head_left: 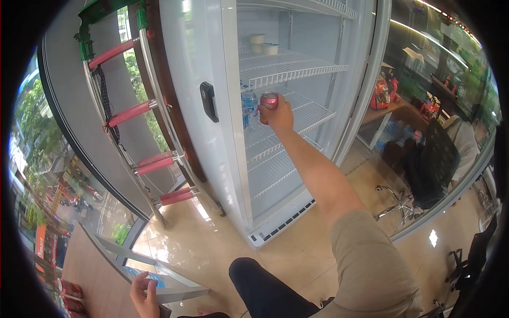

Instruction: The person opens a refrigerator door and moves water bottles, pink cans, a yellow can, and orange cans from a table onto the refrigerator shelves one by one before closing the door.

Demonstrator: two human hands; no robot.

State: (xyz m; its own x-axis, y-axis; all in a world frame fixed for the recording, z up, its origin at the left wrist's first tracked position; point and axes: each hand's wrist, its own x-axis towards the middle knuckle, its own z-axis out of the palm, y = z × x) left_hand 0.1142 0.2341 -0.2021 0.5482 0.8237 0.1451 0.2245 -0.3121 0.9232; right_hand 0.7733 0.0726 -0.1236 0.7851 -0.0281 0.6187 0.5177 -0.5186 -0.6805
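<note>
My right hand (280, 115) is wrapped round a red can (269, 100), held upright at a middle wire shelf (313, 116) inside the fridge. Just left of the can, clear plastic bottles with blue labels (249, 103) stand on that shelf. Low at the left, my left hand (145, 297) is raised with its fingers curled and apart, holding nothing visible. Beside it lies something blue and clear (151, 276) within a grey-framed stand. Two small white cups (263, 46) rest on a shelf above.
The fridge's glass door (384, 47) stands open on the right. A ladder (127, 114) leans at the left. Red cans (69, 297) stand on a wooden counter (93, 265) at lower left. Through the glass are an office chair (435, 164) and a desk (376, 112).
</note>
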